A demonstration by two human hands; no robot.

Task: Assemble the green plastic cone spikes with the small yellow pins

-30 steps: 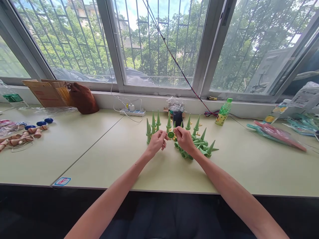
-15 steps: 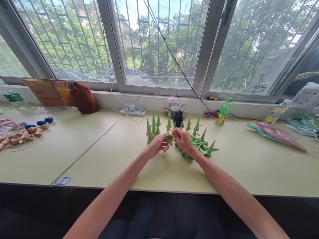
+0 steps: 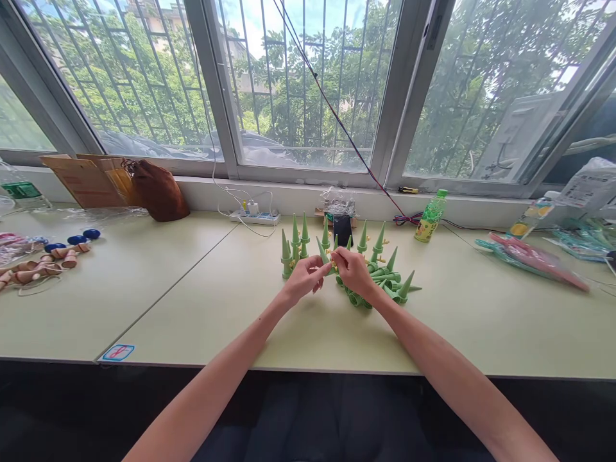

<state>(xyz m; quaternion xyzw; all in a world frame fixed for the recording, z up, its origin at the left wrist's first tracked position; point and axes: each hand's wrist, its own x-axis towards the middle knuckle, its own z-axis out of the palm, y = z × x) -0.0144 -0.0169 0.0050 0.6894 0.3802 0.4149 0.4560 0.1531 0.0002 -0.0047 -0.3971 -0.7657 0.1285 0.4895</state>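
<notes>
My left hand (image 3: pixel 303 278) and my right hand (image 3: pixel 354 273) meet over the pale green table (image 3: pixel 202 301), both pinched on one green cone-shaped spike (image 3: pixel 322 252) whose tip points up and to the left. Several green spikes (image 3: pixel 294 242) stand upright just behind my left hand. A heap of the same spikes (image 3: pixel 392 282) lies on its side beside my right hand.
A black box (image 3: pixel 342 228) stands behind the spikes. A white power strip (image 3: pixel 255 217), a brown bag (image 3: pixel 158 190) and a cardboard box (image 3: pixel 85 178) line the window sill side. A green bottle (image 3: pixel 430 216) stands at the right. Wooden toys with blue balls (image 3: pixel 52 255) lie far left.
The spike held between my hands has turned: its round open end faced me before, and now its pointed tip shows, tilted up and left. Both hands stayed in place.
</notes>
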